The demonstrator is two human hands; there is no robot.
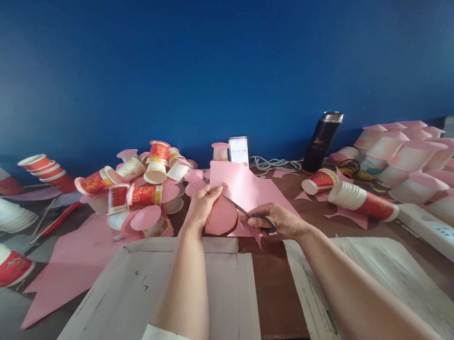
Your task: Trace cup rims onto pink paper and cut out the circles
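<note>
White label (238,150) blurred out, cup stacks (2,266) cut by left edge, scissor blades (238,207) partly behind pink paper (247,189)

Soft even light, warped edges

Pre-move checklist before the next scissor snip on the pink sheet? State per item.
1. Left hand has a grip on the pink sheet: ok, fingers pinch its left edge.
2. Right hand holds the scissors: ok, fingers are through the handles.
3. Blades on the sheet: ok, tips sit beside the round flap.
4. Left fingertips apart from the blades: cannot tell, they lie close together.
5. Blades open or closed: cannot tell, too small.
6. Space around the sheet: not ok, red paper cups crowd the left, and a stack of cups lies on the right.
</note>
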